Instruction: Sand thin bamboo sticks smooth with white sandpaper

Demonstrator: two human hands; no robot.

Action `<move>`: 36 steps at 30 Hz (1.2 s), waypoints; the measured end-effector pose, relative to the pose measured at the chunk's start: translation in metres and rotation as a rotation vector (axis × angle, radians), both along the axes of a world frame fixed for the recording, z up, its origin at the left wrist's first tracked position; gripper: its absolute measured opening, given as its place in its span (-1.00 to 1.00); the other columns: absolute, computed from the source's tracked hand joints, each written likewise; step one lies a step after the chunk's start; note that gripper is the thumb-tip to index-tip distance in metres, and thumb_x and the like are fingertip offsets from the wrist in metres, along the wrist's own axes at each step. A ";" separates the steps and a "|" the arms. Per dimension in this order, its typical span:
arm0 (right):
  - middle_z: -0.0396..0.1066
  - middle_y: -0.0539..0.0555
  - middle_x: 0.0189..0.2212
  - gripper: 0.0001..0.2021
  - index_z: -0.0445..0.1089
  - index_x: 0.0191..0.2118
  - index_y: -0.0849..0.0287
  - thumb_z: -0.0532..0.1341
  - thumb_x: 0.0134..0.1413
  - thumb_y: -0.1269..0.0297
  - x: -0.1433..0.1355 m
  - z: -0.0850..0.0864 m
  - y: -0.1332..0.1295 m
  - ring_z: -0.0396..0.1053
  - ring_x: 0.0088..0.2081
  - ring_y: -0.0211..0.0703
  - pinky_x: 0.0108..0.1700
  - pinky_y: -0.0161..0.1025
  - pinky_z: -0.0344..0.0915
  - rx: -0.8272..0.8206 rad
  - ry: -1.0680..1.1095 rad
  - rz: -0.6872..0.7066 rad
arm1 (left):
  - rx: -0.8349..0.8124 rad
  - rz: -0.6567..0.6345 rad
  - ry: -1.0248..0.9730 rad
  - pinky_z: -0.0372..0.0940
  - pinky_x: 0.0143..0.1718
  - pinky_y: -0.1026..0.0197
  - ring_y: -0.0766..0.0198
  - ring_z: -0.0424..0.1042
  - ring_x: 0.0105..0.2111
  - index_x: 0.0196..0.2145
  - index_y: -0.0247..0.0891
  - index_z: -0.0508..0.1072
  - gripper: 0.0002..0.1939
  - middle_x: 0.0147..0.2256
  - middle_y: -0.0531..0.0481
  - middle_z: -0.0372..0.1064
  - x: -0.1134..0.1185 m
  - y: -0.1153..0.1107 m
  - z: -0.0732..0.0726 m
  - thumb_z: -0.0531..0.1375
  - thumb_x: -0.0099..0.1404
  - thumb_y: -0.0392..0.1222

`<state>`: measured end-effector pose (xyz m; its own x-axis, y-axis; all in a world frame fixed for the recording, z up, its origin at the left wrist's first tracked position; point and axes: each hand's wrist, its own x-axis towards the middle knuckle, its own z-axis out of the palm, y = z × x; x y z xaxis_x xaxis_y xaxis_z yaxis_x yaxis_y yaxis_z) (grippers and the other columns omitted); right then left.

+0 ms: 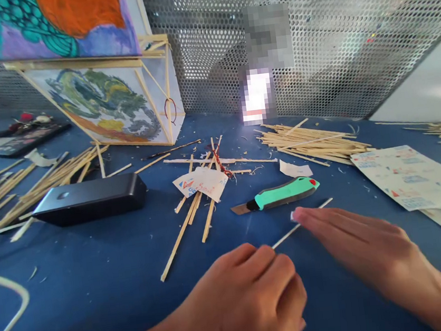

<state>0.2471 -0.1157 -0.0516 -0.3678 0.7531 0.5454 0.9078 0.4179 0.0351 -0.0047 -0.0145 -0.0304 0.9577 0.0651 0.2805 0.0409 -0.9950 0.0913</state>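
A thin pale stick (286, 236) slants above the blue table, running from my left hand (251, 295) up past the right fingertips. My left hand is closed around its near end, with the fingers curled. My right hand (365, 250) has its fingers pressed together over the stick's far part; the thumb is hidden. At its fingertips shows a small white piece (293, 216), perhaps paper. Just beyond the hands lies a green utility knife (287, 193), blade out and pointing left. Left of it, paper scraps (202, 182) rest on several crossed wooden sticks (178, 248).
A black box-shaped device (91, 200) stands at left, near a white cable (17, 287). Stick piles (313, 141) lie at the back and left. Printed paper sheets (413, 175) are at right. Behind, a painted wooden-framed lantern (106, 104) stands before a perforated metal screen (206, 39).
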 end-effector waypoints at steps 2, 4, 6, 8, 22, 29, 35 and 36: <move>0.57 0.22 0.04 -0.64 0.44 0.18 0.32 0.05 0.41 0.58 -0.006 0.002 0.000 0.56 0.06 -0.05 0.02 -0.16 0.59 -0.076 -0.068 0.006 | 0.079 -0.026 -0.011 0.39 -0.21 0.11 0.16 0.49 -0.10 -0.02 -0.36 0.53 -0.72 -0.11 -0.03 0.53 -0.002 -0.002 -0.005 0.14 0.54 -0.10; 0.60 0.23 -0.08 -0.63 0.47 0.12 0.33 -0.02 0.42 0.56 -0.014 0.006 0.001 0.61 -0.06 -0.02 -0.11 -0.16 0.63 -0.113 -0.132 -0.004 | 0.121 -0.013 -0.026 0.39 -0.19 0.13 0.14 0.49 -0.08 -0.02 -0.40 0.55 -0.69 -0.08 -0.08 0.55 -0.002 -0.003 -0.010 0.13 0.53 -0.11; 0.61 0.22 -0.12 -0.59 0.47 0.10 0.31 -0.08 0.40 0.56 -0.020 0.006 -0.001 0.63 -0.12 -0.04 -0.16 -0.19 0.63 -0.157 -0.165 -0.014 | 0.133 -0.011 -0.036 0.39 -0.18 0.15 0.15 0.49 -0.09 -0.01 -0.43 0.56 -0.67 -0.07 -0.11 0.57 -0.002 -0.001 -0.015 0.13 0.54 -0.10; 0.60 0.19 -0.06 -0.54 0.42 0.18 0.26 -0.09 0.36 0.56 -0.019 0.002 -0.005 0.62 -0.08 -0.07 -0.12 -0.22 0.62 -0.186 -0.132 -0.036 | 0.137 -0.035 -0.051 0.38 -0.18 0.18 0.17 0.48 -0.11 0.01 -0.45 0.55 -0.65 -0.06 -0.12 0.57 -0.002 0.000 -0.017 0.11 0.55 -0.11; 0.53 0.15 0.03 -0.45 0.35 0.30 0.23 -0.02 0.27 0.62 0.002 -0.018 -0.015 0.54 0.00 -0.05 -0.02 -0.21 0.57 -0.321 -0.092 0.002 | 0.154 0.008 -0.095 0.36 -0.23 0.23 0.22 0.49 -0.23 0.02 -0.44 0.54 -0.72 0.02 -0.22 0.58 -0.008 -0.004 -0.020 0.11 0.47 -0.36; 0.57 0.17 -0.18 -0.59 0.43 0.15 0.33 -0.05 0.37 0.57 -0.030 0.000 0.000 0.56 -0.19 -0.11 -0.14 -0.24 0.57 -0.222 -0.006 0.053 | 0.094 0.034 -0.115 0.41 -0.22 0.25 0.20 0.51 -0.21 -0.02 -0.43 0.57 -0.63 -0.08 -0.15 0.62 -0.007 -0.005 -0.018 -0.02 0.49 -0.41; 0.60 0.22 -0.23 -0.60 0.48 0.01 0.37 -0.10 0.40 0.55 -0.027 0.006 0.007 0.57 -0.24 -0.02 -0.20 -0.15 0.57 -0.103 -0.161 0.074 | 0.193 0.002 -0.013 0.45 -0.26 0.21 0.15 0.55 -0.19 0.08 -0.46 0.52 -0.67 -0.03 -0.27 0.59 -0.006 -0.006 -0.020 0.13 0.50 -0.21; 0.59 0.22 -0.20 -0.61 0.47 0.05 0.37 -0.07 0.39 0.56 -0.018 0.004 0.005 0.57 -0.21 -0.01 -0.20 -0.14 0.58 -0.113 -0.196 0.057 | 0.187 -0.006 0.000 0.46 -0.21 0.19 0.14 0.55 -0.17 0.10 -0.43 0.51 -0.65 -0.02 -0.28 0.59 -0.006 -0.005 -0.019 0.15 0.50 -0.14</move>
